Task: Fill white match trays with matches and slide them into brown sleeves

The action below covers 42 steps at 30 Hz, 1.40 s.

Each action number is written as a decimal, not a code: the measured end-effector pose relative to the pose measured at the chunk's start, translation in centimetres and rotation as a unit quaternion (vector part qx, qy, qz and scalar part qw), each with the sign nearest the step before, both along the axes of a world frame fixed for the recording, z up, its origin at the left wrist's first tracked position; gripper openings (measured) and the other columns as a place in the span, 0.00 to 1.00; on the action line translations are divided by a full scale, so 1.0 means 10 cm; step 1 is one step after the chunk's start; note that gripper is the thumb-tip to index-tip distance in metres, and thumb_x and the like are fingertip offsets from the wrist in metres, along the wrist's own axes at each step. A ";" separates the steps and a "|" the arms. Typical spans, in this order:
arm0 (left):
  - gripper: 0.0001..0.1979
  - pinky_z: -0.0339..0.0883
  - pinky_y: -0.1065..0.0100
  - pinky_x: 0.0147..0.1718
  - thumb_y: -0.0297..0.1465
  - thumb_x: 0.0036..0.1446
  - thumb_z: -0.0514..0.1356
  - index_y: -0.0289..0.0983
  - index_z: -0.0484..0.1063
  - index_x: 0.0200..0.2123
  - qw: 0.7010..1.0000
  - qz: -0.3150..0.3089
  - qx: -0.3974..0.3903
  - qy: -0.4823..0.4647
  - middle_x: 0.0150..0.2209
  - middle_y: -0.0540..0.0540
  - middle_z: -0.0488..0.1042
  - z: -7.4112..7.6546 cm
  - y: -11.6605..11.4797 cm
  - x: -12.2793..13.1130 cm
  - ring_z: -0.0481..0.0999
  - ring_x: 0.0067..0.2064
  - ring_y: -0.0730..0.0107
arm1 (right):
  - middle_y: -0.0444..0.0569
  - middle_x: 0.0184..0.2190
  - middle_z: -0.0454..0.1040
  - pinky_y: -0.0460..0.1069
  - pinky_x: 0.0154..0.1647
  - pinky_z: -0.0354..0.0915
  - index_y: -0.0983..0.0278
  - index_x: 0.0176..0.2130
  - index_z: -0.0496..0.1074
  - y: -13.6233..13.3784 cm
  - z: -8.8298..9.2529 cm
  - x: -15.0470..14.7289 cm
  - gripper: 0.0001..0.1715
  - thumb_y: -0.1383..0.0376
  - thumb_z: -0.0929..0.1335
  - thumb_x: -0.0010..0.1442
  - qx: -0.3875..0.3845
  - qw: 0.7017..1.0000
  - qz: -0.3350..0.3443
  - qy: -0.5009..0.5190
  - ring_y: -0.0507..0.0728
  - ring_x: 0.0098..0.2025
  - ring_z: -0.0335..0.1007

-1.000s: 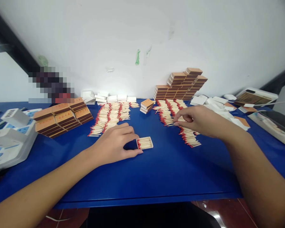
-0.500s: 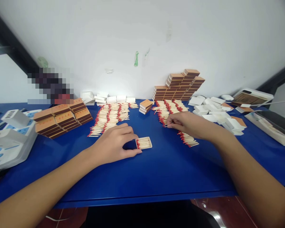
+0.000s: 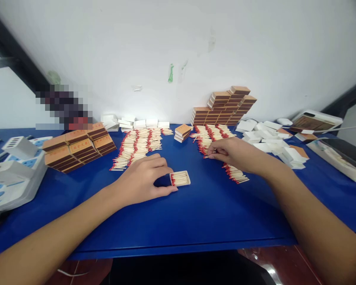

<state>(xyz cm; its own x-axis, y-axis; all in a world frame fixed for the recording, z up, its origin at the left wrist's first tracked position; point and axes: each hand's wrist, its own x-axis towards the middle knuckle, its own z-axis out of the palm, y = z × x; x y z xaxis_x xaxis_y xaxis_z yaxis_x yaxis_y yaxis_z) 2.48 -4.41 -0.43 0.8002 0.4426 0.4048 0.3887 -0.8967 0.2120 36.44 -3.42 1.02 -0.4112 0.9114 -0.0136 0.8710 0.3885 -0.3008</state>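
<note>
My left hand point(image 3: 150, 176) rests on the table with thumb and index finger at the left end of a small white matchbox tray point(image 3: 189, 183). Red-tipped matches point(image 3: 180, 179) lie side by side in that tray, heads to the left. Over the right-hand match pile point(image 3: 209, 136), my right hand point(image 3: 224, 151) pinches its fingertips together at the matches. A match end shows just left of those fingertips; how many are held is hidden. Below this hand, more matches point(image 3: 236, 174) lie in a slanting row. A second match pile point(image 3: 138, 144) spreads behind my left hand.
Closed matchboxes are stacked at the back point(image 3: 222, 114) and in a block at the left point(image 3: 80, 148). A short matchbox stack point(image 3: 182, 133) stands between the piles. White trays point(image 3: 273, 138) are heaped at the right. A power strip point(image 3: 14, 186) edges the blue table point(image 3: 178, 221).
Little differs. My right hand's fingers have shifted slightly at the matches, while my left hand stays at the tray.
</note>
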 end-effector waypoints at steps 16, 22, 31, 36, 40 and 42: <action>0.15 0.70 0.63 0.40 0.43 0.67 0.67 0.37 0.82 0.47 1.000 0.008 -0.013 0.013 0.38 0.45 0.79 -0.01 0.00 0.01 0.76 0.41 0.63 | 0.44 0.31 0.75 0.49 0.34 0.55 0.60 0.42 0.76 -0.45 0.14 -0.81 0.06 0.62 0.68 0.71 0.030 0.993 0.082 0.077 0.54 0.31 0.68; 0.15 0.70 0.63 0.39 0.43 0.67 0.66 0.36 0.82 0.44 1.000 0.006 -0.003 0.010 0.39 0.44 0.80 -0.02 0.01 0.02 0.75 0.40 0.63 | 0.46 0.37 0.80 0.49 0.37 0.58 0.62 0.40 0.73 -0.50 0.08 -0.98 0.06 0.66 0.67 0.71 0.026 0.991 0.112 0.061 0.54 0.36 0.73; 0.16 0.72 0.62 0.39 0.42 0.66 0.68 0.35 0.82 0.46 1.000 0.005 -0.006 0.001 0.38 0.44 0.79 -0.02 0.00 0.00 0.77 0.40 0.63 | 0.46 0.27 0.75 0.50 0.31 0.56 0.61 0.39 0.81 -0.21 0.22 -0.20 0.10 0.62 0.68 0.67 0.082 0.996 -0.033 0.005 0.55 0.28 0.68; 0.16 0.72 0.62 0.39 0.42 0.66 0.67 0.35 0.82 0.46 1.000 0.008 -0.004 0.004 0.38 0.44 0.80 -0.02 0.00 0.00 0.77 0.40 0.62 | 0.43 0.21 0.70 0.50 0.29 0.54 0.58 0.41 0.84 -0.07 0.17 0.04 0.11 0.60 0.69 0.66 0.038 0.998 -0.040 -0.013 0.54 0.24 0.63; 0.16 0.72 0.63 0.40 0.42 0.65 0.68 0.35 0.82 0.46 1.000 0.006 -0.005 0.003 0.38 0.44 0.80 -0.02 0.00 0.00 0.77 0.40 0.62 | 0.45 0.23 0.73 0.49 0.30 0.57 0.60 0.41 0.84 -0.04 0.13 -0.04 0.12 0.63 0.69 0.66 0.044 0.998 -0.029 -0.019 0.54 0.25 0.66; 0.16 0.72 0.63 0.39 0.42 0.65 0.68 0.35 0.82 0.46 1.000 0.004 -0.004 0.002 0.38 0.44 0.79 -0.02 0.00 0.00 0.77 0.40 0.62 | 0.45 0.25 0.75 0.49 0.31 0.57 0.60 0.41 0.83 -0.03 0.10 -0.04 0.11 0.63 0.69 0.66 0.048 0.998 -0.027 -0.020 0.55 0.27 0.67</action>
